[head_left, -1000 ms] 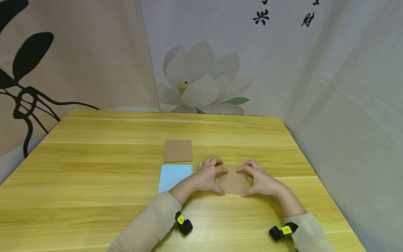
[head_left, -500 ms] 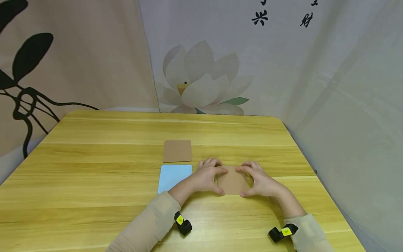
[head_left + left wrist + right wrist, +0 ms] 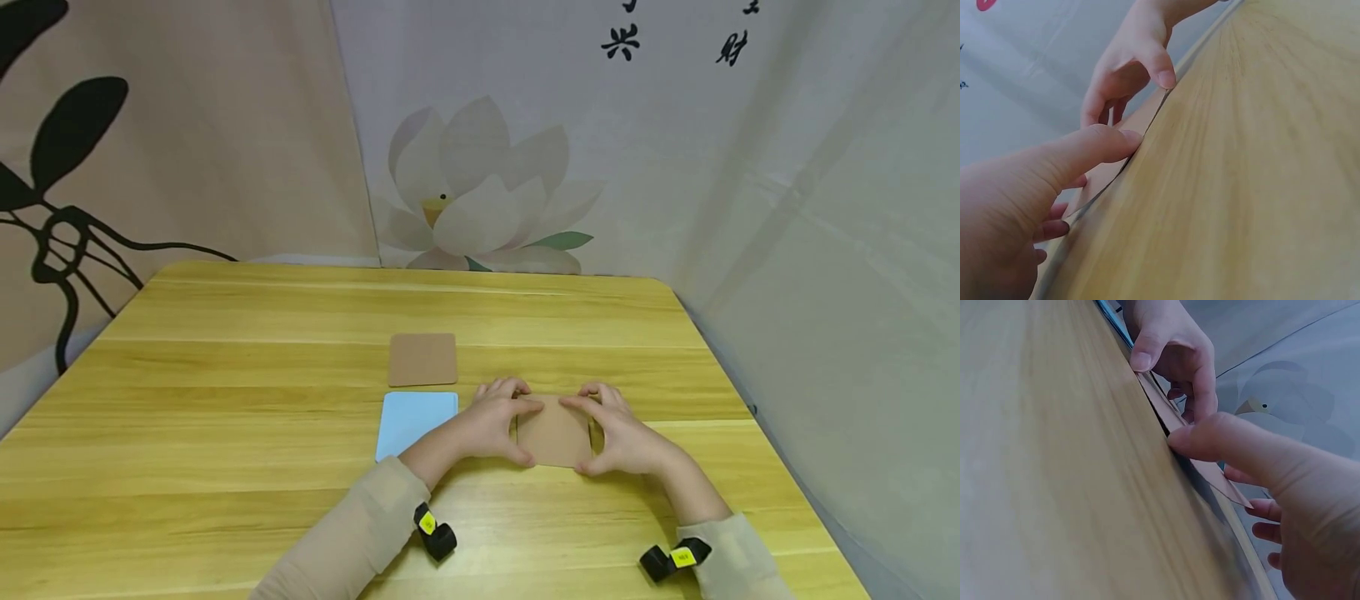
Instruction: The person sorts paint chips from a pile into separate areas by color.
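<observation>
A thin brown square card (image 3: 555, 437) lies between both hands in the head view, low over the table. My left hand (image 3: 491, 422) holds its left side, thumb at the near edge and fingers toward the far edge. On the right side my right hand (image 3: 626, 437) grips it in the same way. In the right wrist view the card (image 3: 1210, 475) bends, and its right end stands up off the wood with a shadow below. Seen from the left wrist, the left thumb (image 3: 1124, 142) presses the near edge; several fingers are partly hidden behind the card.
Left of the hands lies a light blue square stack (image 3: 414, 423), partly behind the left forearm. Another brown square card (image 3: 422, 360) lies just beyond it. The wooden table (image 3: 225, 433) ends at a printed cloth backdrop (image 3: 480, 183).
The right thumb and the card's near edge have shifted slightly toward the body, and the card's right edge has turned a little. The left hand, blue stack and far brown card stay put.
</observation>
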The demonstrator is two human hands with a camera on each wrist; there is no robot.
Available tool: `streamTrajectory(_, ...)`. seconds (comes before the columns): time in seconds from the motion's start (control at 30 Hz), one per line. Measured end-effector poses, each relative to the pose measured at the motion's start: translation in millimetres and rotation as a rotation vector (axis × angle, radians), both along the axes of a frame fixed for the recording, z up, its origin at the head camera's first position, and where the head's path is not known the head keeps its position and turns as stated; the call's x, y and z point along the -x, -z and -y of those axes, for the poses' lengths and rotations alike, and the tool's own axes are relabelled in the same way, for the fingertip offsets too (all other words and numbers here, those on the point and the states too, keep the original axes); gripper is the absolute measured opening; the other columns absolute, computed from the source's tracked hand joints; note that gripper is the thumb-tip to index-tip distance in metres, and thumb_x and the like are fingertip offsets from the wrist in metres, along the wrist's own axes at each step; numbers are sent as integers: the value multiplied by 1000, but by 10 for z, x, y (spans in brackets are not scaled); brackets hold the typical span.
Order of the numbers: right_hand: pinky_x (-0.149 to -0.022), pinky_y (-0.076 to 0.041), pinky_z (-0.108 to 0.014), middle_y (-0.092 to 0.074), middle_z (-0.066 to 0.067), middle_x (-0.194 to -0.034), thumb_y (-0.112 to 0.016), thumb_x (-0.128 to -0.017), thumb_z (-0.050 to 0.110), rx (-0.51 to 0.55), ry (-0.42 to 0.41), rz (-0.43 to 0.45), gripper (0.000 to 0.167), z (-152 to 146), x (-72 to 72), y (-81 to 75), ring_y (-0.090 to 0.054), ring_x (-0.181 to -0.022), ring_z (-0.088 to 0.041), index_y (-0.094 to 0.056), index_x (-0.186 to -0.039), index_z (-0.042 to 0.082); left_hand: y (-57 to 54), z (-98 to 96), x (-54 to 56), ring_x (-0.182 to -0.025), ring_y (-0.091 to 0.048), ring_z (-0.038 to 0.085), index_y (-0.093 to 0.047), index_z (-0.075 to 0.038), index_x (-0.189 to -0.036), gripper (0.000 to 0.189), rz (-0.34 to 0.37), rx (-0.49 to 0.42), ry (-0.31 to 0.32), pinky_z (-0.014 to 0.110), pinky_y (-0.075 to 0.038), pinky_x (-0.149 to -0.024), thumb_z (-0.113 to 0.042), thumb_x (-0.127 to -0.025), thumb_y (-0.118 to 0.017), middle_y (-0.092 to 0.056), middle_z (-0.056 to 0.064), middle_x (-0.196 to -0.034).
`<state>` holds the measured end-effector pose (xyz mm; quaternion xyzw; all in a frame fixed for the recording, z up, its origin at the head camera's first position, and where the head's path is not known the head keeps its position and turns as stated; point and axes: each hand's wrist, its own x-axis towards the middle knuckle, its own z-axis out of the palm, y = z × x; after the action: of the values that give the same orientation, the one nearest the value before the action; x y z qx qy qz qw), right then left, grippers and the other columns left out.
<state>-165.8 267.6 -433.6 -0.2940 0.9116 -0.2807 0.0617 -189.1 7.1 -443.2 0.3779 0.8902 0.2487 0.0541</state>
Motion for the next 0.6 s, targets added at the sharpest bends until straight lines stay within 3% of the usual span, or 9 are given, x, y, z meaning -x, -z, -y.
streamTrajectory(0.33, -94, -36, -50, -33, -3, -131, -85, -60, 26, -36, 6, -32, 91, 26, -7, -10, -29, -120, -24, -46, -142, 14, 0, 7, 3, -124, -34, 21, -53, -18, -139, 87, -18, 13, 4, 40, -28, -95, -53, -65, -83, -40, 4, -135)
streamTrajectory(0.6, -90, -37, -47, -34, -3, -130, -83, -61, 29, -39, 5, -67, 91, 75, 33, -37, -30, -118, -23, -46, -143, 14, -15, 35, 6, -124, -34, 23, -51, -16, -140, 87, -43, 6, -18, 46, -23, -103, -49, -66, -82, -40, 7, -135)
